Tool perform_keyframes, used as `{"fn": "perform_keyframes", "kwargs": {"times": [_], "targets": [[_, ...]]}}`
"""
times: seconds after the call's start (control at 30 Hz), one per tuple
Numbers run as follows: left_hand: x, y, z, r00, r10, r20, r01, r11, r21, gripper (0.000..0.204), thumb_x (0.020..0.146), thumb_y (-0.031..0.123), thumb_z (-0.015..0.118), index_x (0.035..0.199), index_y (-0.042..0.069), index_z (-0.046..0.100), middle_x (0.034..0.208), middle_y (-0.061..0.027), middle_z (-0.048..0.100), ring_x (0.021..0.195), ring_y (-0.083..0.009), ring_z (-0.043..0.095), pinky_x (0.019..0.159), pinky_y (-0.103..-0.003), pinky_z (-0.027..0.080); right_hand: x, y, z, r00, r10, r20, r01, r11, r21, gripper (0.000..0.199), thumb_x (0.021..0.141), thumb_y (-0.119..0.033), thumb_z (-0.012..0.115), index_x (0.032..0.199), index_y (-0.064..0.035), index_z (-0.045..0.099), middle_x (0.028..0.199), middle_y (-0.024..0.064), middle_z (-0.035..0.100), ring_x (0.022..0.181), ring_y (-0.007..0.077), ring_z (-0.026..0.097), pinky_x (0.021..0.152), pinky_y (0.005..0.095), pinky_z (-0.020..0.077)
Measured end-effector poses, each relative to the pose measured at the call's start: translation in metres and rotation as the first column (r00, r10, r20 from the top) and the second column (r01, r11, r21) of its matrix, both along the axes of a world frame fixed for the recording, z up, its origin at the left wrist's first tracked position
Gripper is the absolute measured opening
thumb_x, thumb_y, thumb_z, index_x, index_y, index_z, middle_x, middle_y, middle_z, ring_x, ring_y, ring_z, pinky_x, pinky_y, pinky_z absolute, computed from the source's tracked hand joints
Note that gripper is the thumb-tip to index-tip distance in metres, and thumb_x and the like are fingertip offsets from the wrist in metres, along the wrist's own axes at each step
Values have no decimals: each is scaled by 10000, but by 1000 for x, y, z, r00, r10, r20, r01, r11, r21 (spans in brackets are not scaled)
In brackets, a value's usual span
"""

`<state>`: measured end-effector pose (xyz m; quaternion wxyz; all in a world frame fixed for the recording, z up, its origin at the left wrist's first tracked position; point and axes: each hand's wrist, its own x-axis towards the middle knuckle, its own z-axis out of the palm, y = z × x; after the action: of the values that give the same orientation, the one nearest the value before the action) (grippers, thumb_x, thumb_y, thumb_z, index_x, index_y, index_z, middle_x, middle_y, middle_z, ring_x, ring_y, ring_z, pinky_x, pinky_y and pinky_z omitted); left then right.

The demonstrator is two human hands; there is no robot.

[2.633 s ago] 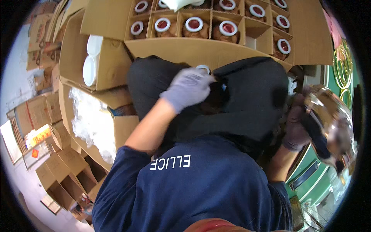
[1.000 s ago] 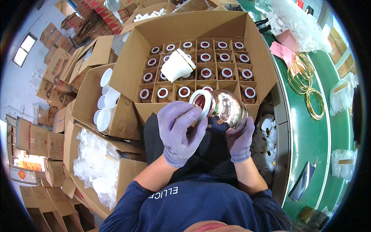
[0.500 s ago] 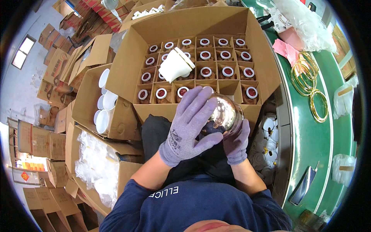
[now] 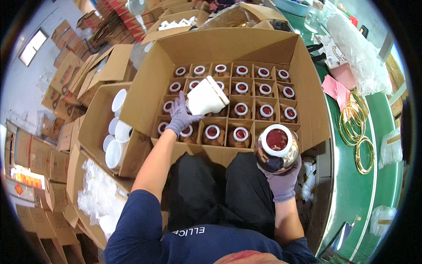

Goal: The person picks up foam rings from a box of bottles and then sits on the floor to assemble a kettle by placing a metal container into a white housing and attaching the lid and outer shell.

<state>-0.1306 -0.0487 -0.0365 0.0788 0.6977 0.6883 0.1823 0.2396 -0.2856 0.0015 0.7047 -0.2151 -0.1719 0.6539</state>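
Observation:
My right hand (image 4: pixel 283 178), in a grey-purple glove, holds a shiny mirrored jar (image 4: pixel 283 163) from below. The jar's white-rimmed mouth faces up, showing a dark red inside. My left hand (image 4: pixel 181 116), gloved alike, is open with fingers spread over the left front part of the divided cardboard carton (image 4: pixel 176 152). Next to its thumb and fingers lies a white cup-shaped piece (image 4: pixel 207 97) on its side across the jars; whether they touch, I cannot tell. Several white-rimmed jars (image 4: pixel 241 134) stand upright in the carton's compartments.
At left stand a carton of white tubs (image 4: pixel 115 154) and a box of clear plastic bags (image 4: pixel 99 193). On the green bench (image 4: pixel 347 189) at right lie gold-coloured rings (image 4: pixel 354 119), pink sheets (image 4: pixel 334 90), clear plastic wrap (image 4: pixel 356 57) and a phone (image 4: pixel 340 240).
My left hand has left the jar and reached forward-left to the carton. My right hand has carried the jar to the right, now upright with its mouth in sight. The view has shifted too.

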Motion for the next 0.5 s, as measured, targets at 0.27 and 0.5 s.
{"fn": "perform_keyframes", "kwargs": {"times": [0.27,0.5], "targets": [[19,13,-1,651,-279,706,249,957,149,1072,541,181,920,1444,-31,381,1320,-182,519,1238,-292,526,1078,-406,429,29,44,-9,981,-126,-149,91,972,-218,460,998,-331,515,1375,-77,445,1357,112,509,1220,253,535,1027,422,470],[29,-111,201,762,-620,184,553,772,313,881,511,273,915,1297,61,578,1317,-178,504,1254,-370,497,1073,-455,409,38,31,-18,962,-162,220,188,977,-104,574,1000,-462,444,1385,-37,468,1257,95,616,1122,239,627,955,381,526]]}}
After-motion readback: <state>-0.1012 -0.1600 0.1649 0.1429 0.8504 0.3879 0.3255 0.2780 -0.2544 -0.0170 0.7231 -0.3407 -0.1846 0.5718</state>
